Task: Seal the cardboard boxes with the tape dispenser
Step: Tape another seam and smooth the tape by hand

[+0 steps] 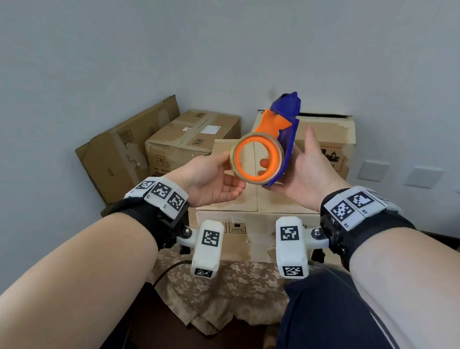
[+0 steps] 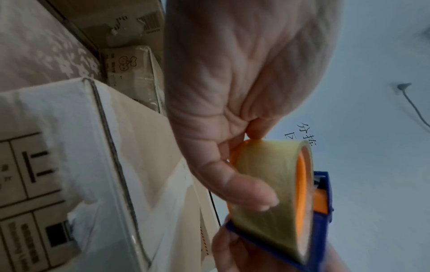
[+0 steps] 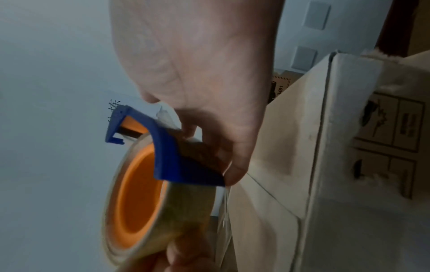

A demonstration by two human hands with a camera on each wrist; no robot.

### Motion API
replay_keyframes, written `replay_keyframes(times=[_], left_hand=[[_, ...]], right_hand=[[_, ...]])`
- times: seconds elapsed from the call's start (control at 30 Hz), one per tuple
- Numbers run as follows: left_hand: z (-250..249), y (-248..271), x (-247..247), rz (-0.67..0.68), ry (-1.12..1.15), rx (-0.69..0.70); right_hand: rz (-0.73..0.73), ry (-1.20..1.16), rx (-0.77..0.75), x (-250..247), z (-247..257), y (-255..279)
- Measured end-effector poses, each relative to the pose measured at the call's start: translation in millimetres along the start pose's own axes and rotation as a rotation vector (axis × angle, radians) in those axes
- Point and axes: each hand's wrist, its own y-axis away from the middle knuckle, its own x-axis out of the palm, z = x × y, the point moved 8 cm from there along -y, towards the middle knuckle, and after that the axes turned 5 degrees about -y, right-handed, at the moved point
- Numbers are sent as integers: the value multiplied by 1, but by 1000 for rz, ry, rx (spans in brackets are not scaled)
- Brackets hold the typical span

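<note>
left hand point(image 1: 209, 179) is palm-up, thumb + fingertips pinching the outer rim of the tape roll point(image 1: 257, 160); in the left wrist view the thumb point(image 2: 244, 189) lies flat across the clear tape and a fingertip touches the roll's top edge. right hand point(image 1: 306, 166) is palm-in, holding the tape dispenser point(image 1: 284, 129) from the right w/ fingers curled round its blue frame; one fingertip shows through the orange core in the head view, thumb points up, free of the frame. so both hands are closed on the same tool, held up in the air above the front cardboard box point(image 1: 256, 204), not touching it. dispenser is blue w/ an orange hub + orange inner piece, cutter end pointing up and away. going l to r behind it: a flattened box point(image 1: 120, 149) leaning on the wall, a taped-shut box point(image 1: 190, 138) w/ labels on top, then the front box w/ top flaps meeting at a centre seam, and behind that on the right a taller box point(image 1: 330, 143) w/ a dark gap at its top edge. boxes sit on a floral-print cloth point(image 1: 230, 290). pale wall plates point(image 1: 373, 171) on the wall far right.
</note>
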Motion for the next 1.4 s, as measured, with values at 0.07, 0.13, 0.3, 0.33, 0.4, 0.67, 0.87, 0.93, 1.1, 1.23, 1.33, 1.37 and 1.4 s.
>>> replay_keyframes(times=[0.07, 0.13, 0.3, 0.33, 0.4, 0.67, 0.87, 0.93, 1.1, 1.23, 1.33, 1.37, 1.4], left_hand=[[0, 1, 0, -8, -10, -7], [2, 3, 0, -21, -51, -25], [-1, 6, -11, -61, -142, -27], [-5, 7, -17, -92, -124, -6], [-14, 9, -26, -145, -72, 32], [-20, 10, -27, -272, -80, 71], [-14, 12, -38, -385, -55, 65], [-11, 13, -45, -431, -63, 53], [-4, 17, -63, -541, -99, 19], [-1, 21, -72, -565, -137, 1], [3, 24, -77, -580, -131, -13], [4, 25, -78, -586, -125, -16], [5, 26, -78, -592, -117, -19]], right_hand=[[-1, 40, -26, 5, 1, 4], [-11, 52, -48, 9, 4, 6], [-121, 198, -114, 4, 17, 7], [-129, 260, -128, 3, 19, 7], [-141, 386, -165, 0, 23, 6], [-120, 748, -225, 1, 22, 11], [-86, 767, -205, 4, 20, 12], [-87, 786, -187, 2, 18, 11], [-99, 951, -158, 6, 9, 6], [-117, 975, -198, 12, 9, 4], [-76, 1010, -236, 21, 15, 1], [-78, 1043, -253, 23, 18, 0], [-84, 1084, -268, 25, 20, 0]])
